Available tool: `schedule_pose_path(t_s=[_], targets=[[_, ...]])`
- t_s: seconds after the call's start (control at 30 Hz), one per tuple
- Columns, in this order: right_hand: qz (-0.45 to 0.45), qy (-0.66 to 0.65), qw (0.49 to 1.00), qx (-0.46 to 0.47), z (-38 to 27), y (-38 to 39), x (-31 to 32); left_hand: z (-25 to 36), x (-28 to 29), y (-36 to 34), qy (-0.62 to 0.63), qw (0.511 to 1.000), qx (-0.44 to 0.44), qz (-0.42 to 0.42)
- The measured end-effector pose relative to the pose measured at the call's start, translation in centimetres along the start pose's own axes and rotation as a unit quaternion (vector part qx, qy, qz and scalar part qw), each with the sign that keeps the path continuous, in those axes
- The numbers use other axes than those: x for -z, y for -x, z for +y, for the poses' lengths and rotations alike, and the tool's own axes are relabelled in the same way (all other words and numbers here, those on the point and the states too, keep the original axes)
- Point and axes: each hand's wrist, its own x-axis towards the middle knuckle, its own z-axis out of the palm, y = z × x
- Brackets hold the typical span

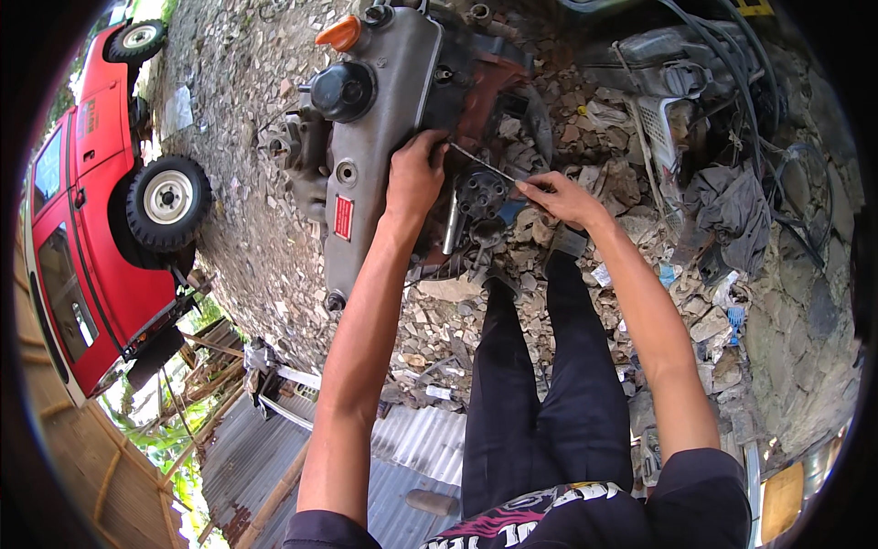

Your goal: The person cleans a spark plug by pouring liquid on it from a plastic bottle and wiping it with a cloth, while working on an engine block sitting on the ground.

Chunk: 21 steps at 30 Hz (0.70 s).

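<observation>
A thin, mottled metal rod (485, 163) stretches slantwise between my two hands, beside a large engine. My left hand (416, 178) is closed at the rod's upper left end, against the edge of the grey valve cover (370, 197); its fingertips are partly hidden. The lower right end is pinched between the thumb and fingers of my right hand (562, 199). Just below the rod sits a dark distributor cap (482, 194) with round sockets. A shiny metal tube (452, 222) stands beside that cap.
An orange cap (339, 34) and a black round housing (342, 91) top the engine. Broken stones cover the ground (247, 183). A red vehicle (110, 210) stands at left. Dark cloth (732, 206), hoses and a white plastic crate (660, 137) lie at right. Corrugated sheets (421, 444) lie nearer.
</observation>
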Motion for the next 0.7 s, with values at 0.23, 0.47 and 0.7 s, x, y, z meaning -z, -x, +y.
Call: schedule_pose_path(t_s=[0.23, 0.47, 0.7], targets=[[0.034, -0.018, 0.998, 0.052, 1.5, -1.7, -0.9, -0.1, -0.5, 0.1, -0.026, 0.999, -0.034, 0.026], [0.046, -0.031, 0.995, 0.079, 3.8, -4.3, -2.0, -0.4, -0.7, -0.2, -0.021, 0.998, -0.057, 0.03], [0.022, -0.046, 0.998, 0.045, 3.4, -4.2, -2.2, 0.1, -0.6, -0.7, -0.008, 1.0, 0.011, 0.003]])
